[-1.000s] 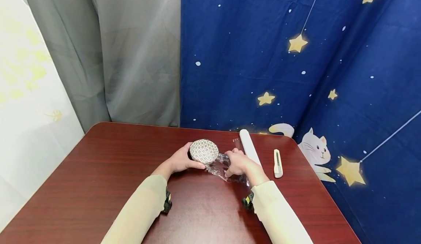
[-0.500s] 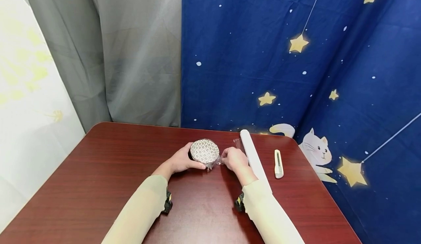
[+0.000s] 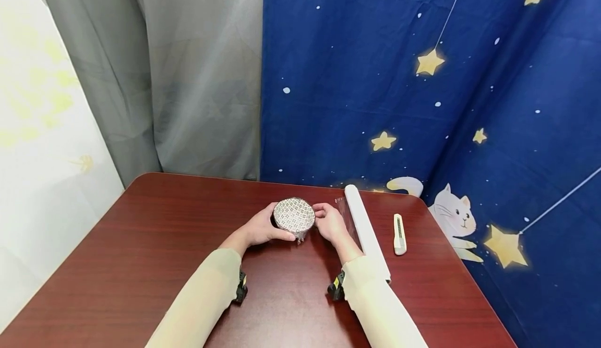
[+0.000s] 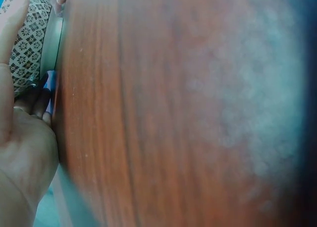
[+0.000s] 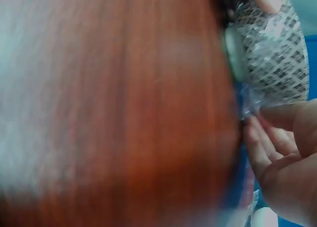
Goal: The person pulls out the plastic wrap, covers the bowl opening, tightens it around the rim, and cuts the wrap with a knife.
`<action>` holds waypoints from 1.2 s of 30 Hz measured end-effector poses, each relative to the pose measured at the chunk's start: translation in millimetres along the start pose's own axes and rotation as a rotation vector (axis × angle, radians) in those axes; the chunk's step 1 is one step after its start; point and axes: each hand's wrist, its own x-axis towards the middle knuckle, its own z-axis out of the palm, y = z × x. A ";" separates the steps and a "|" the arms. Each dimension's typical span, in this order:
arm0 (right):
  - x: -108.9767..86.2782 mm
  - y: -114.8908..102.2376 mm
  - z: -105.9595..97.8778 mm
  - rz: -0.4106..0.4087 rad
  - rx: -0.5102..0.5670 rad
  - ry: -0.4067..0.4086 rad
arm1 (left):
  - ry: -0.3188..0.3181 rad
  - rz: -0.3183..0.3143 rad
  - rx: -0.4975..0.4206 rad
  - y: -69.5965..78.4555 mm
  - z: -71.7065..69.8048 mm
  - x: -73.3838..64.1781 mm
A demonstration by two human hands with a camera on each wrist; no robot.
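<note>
A round bowl with a small diamond-like pattern stands on the table, clear cling film over its top and gathered around its side. My left hand grips the bowl from the left, thumb along the near side and fingers around the far side. In the left wrist view the patterned wall shows beside the thumb. At the bowl's right side is my right hand. The right wrist view shows its fingertips and thumb coming together at crinkled cling film low on the bowl.
A white roll of cling film lies right of my right hand, a loose strip of film along its left side. Farther right lies a white utility knife. Curtains hang behind the dark red table.
My right hand has moved left to the bowl, bringing the loose cling film against its side, then slid slightly toward the far side. My left hand keeps its grip on the bowl.
</note>
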 end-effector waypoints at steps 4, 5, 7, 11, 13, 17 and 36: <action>2.5 6.0 4.0 -0.030 -0.099 0.067 | -0.006 -0.005 0.008 0.1 -0.6 0.1; 3.1 6.6 4.4 -0.018 -0.122 0.082 | -0.008 -0.005 0.011 0.3 -1.0 0.2; 4.2 6.9 4.1 0.031 -0.124 0.097 | -0.011 -0.003 0.013 0.6 -1.0 0.5; 5.0 3.6 1.8 0.094 0.001 0.019 | -0.005 -0.007 0.007 1.1 -0.8 0.9; 4.3 1.4 0.3 0.091 0.099 -0.048 | -0.007 -0.010 0.005 1.1 -0.7 1.2; 0.4 -1.1 -5.2 0.070 0.205 -0.185 | -0.021 -0.007 0.007 0.2 -0.3 2.4; -7.3 -2.5 -9.8 -0.013 0.109 -0.410 | -0.020 -0.002 0.013 0.5 -1.3 0.4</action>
